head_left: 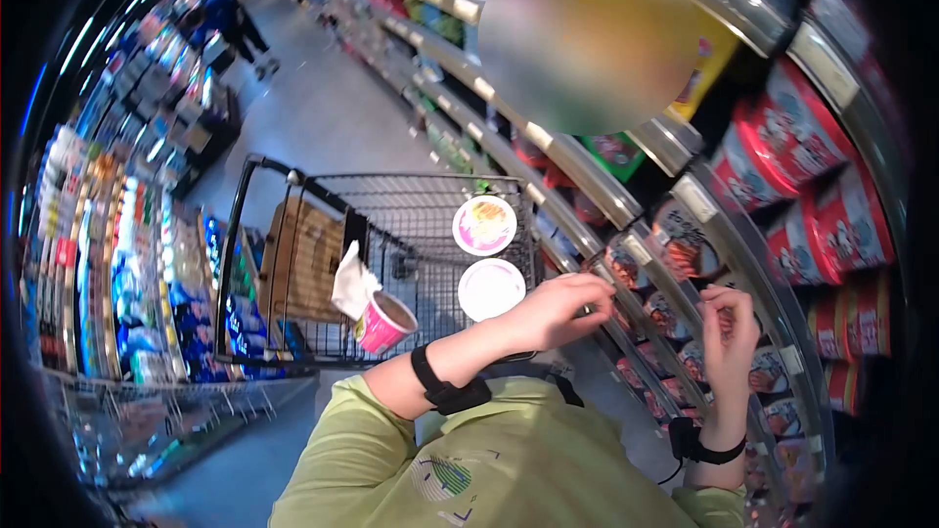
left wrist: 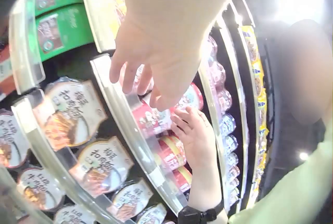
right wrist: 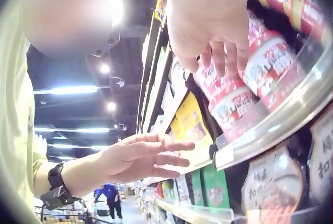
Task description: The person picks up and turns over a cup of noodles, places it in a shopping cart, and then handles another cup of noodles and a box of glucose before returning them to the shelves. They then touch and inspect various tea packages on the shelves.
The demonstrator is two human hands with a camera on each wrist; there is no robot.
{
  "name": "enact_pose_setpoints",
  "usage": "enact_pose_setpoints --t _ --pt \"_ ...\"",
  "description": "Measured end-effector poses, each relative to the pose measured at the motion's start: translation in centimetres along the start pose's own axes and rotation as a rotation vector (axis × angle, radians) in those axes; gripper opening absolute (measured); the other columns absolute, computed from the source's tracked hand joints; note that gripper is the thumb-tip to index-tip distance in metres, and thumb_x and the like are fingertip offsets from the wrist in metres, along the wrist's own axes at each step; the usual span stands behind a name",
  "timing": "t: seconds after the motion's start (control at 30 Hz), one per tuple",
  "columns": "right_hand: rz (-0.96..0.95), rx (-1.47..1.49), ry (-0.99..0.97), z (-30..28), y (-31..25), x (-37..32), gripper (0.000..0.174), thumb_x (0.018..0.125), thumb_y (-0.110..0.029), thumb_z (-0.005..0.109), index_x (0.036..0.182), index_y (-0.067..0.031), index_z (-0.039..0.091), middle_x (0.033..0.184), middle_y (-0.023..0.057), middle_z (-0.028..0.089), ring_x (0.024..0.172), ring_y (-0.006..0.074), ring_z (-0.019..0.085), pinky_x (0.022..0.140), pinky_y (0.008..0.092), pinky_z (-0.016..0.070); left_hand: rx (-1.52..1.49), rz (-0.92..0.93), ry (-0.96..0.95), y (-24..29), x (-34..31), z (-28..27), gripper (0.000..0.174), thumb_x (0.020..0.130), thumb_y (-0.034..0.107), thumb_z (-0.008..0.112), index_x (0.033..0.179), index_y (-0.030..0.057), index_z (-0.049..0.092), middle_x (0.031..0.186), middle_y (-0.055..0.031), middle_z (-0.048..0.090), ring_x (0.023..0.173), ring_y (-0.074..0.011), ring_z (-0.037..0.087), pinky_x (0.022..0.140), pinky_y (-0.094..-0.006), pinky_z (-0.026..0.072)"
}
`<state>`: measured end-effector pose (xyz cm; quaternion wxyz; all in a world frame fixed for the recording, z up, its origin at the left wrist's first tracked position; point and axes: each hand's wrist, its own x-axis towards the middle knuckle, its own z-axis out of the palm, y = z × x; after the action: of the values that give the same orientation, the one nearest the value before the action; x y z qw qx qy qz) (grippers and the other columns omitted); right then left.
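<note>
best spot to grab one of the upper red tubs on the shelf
Probably the curved side of an upper red tub, with the right hand coming straight from in front: its body is round and its printed front faces outward.

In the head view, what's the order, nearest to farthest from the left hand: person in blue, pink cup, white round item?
1. White round item: left of the left hand.
2. Pink cup: farther left.
3. Person in blue: far upper left.

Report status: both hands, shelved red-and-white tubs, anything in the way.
Left hand empty; right hand empty. Red-and-white tubs shelved. Shelf rail along their front.
</note>
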<state>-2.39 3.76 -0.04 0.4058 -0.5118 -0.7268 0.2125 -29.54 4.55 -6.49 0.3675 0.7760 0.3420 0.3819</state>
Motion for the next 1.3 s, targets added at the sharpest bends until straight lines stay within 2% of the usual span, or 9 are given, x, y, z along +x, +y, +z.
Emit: enact_pose_setpoints --t 0.23,0.33,0.47,0.63,0.73,0.9,1.0,1.17,1.3 --pt "-0.081 0.053 -0.468 11.7 -0.4 2.5 0.009 0.086 -0.001 0.062 0.093 0.0010 0.057 0.089 0.0159 0.063 0.086 0.0334 0.064 0.077 0.0362 0.0496 0.108 -0.539 0.397 -7.0 -15.8 -3.8 0.010 0.087 0.011 0.064 0.094 0.0031 0.065 0.094 -0.0157 0.069 0.092 -0.0332 0.067 0.081 -0.0391 0.0528" --pt "-0.113 -0.024 -0.697 17.8 0.7 2.2 0.018 0.087 -0.010 0.065 0.102 -0.0002 0.060 0.099 0.0171 0.064 0.099 0.0349 0.062 0.085 0.0416 0.0489 0.197 -0.755 0.591 -9.1 -22.3 -4.7 0.014 0.086 0.011 0.065 0.096 0.0017 0.066 0.094 -0.0168 0.069 0.089 -0.0335 0.068 0.077 -0.0388 0.0531" --pt "-0.223 -0.312 -0.923 26.2 2.7 0.4 0.074 0.078 -0.026 0.077 0.138 -0.0049 0.040 0.140 0.0296 0.041 0.123 0.0428 0.047 0.101 0.0465 0.0427 0.055 -0.906 0.754 -9.6 -27.6 -5.4 0.014 0.086 0.010 0.067 0.098 0.0015 0.066 0.086 -0.0114 0.069 0.081 -0.0199 0.068 0.072 -0.0314 0.0523" --pt "0.119 -1.014 -1.130 34.7 -1.1 0.7 0.119 0.067 -0.062 0.077 0.154 -0.0110 0.014 0.153 0.0332 0.021 0.139 0.0472 0.028 0.103 0.0669 0.0297 0.034 -0.862 0.851 -10.0 -30.2 -6.7 0.016 0.087 0.012 0.068 0.100 0.0021 0.067 0.078 -0.0073 0.065 0.071 -0.0164 0.061 0.068 -0.0291 0.0499" --pt "-0.072 -1.367 -1.180 37.7 -0.5 0.0 0.131 0.063 -0.074 0.072 0.156 -0.0110 0.004 0.156 0.0341 0.013 0.143 0.0486 0.018 0.106 0.0708 0.0190 0.026 -0.907 0.842 -9.4 -30.6 -8.2 0.017 0.087 0.014 0.068 0.101 0.0028 0.067 0.078 -0.0085 0.064 0.070 -0.0187 0.061 0.067 -0.0302 0.0499" --pt "0.145 -1.175 -1.299 38.9 -1.2 0.4 0.154 0.051 -0.078 0.077 0.152 -0.0200 -0.024 0.157 0.0338 -0.007 0.145 0.0525 0.009 0.110 0.0638 0.0214 0.043 -0.850 0.846 -9.2 -31.5 -10.4 0.020 0.086 0.015 0.068 0.103 0.0034 0.067 0.077 -0.0096 0.062 0.069 -0.0216 0.061 0.065 -0.0318 0.0496" --pt "0.242 -1.114 -1.305 39.3 -1.8 0.5 0.155 0.051 -0.074 0.081 0.152 -0.0219 -0.024 0.157 0.0317 -0.013 0.145 0.0530 0.007 0.110 0.0632 0.0235 0.109 -0.890 0.718 -8.6 -31.5 -12.1 0.023 0.089 0.008 0.067 0.111 0.0001 0.065 0.088 -0.0016 0.064 0.083 -0.0079 0.059 0.071 -0.0219 0.0486" --pt "0.125 -1.017 -1.197 39.5 -1.1 -0.3 0.146 0.054 -0.056 0.086 0.155 -0.0208 -0.013 0.156 0.0291 0.004 0.134 0.0540 0.028 0.105 0.0611 0.0338 -0.011 -0.905 0.684 -9.4 -31.0 -13.1 0.024 0.088 0.009 0.068 0.111 0.0016 0.065 0.089 -0.0032 0.065 0.087 -0.0098 0.060 0.077 -0.0244 0.0487" --pt "0.236 -0.582 -0.983 36.8 -2.5 1.5 0.142 0.052 -0.050 0.087 0.156 -0.0133 -0.002 0.150 0.0340 0.014 0.133 0.0585 0.025 0.107 0.0592 0.0334 -0.019 -0.831 0.580 -8.9 -29.3 -14.0 0.033 0.084 0.007 0.070 0.117 0.0031 0.063 0.087 -0.0001 0.064 0.086 -0.0084 0.058 0.080 -0.0247 0.0482"
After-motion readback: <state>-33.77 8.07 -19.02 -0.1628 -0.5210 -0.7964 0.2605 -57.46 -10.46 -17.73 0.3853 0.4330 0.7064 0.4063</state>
